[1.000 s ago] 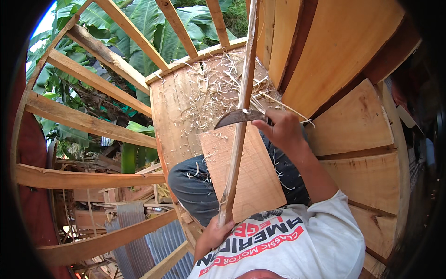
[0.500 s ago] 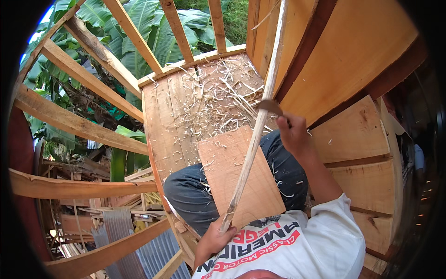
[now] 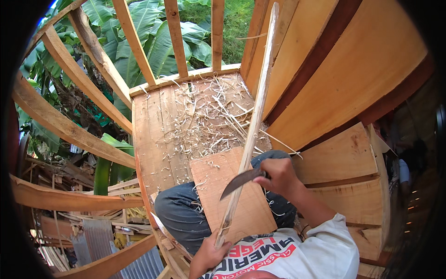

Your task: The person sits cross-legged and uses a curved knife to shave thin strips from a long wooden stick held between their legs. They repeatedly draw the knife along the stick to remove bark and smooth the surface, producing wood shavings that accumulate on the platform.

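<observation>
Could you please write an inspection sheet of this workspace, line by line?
Surface: plank floor; a flat board rests on the person's lap.
Job's things: long pale stick, slanting up from the lap; curved knife, blade against the stick.
Clutter: shavings scattered over the floor.
Grippers: left hand grips the stick's lower end; right hand grips the knife.
Cables: nothing seen.
Surroundings: wooden railing, plank wall, banana leaves outside, corrugated sheets below.
</observation>
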Tool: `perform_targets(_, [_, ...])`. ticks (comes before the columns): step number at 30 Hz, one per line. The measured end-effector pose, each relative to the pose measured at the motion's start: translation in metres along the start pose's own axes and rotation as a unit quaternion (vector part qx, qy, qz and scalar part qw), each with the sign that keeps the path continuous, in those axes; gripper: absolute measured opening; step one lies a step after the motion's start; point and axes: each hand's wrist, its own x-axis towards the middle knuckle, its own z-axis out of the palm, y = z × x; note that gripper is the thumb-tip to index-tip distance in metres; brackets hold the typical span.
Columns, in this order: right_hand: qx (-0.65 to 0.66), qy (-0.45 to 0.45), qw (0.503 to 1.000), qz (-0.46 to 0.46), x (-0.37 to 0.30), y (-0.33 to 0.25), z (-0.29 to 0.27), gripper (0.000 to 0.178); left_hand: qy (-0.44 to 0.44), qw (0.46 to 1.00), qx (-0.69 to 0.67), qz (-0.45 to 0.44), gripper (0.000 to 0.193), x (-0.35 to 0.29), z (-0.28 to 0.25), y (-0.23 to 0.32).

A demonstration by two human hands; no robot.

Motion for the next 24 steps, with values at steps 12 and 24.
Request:
perform_targets(12, [0.173,0.088,0.941,0.277,0.046,0.059,-0.020,0.054,-0.025,0.999,-0.042,-0.019,0.029,0.000,0.006,-0.014])
perform_targets(24, [-0.020,-0.015,0.999,0.020,0.001,0.007,-0.001,0.056,0.133,0.982,0.122,0.057,0.037,0.017,-0.011,0.039])
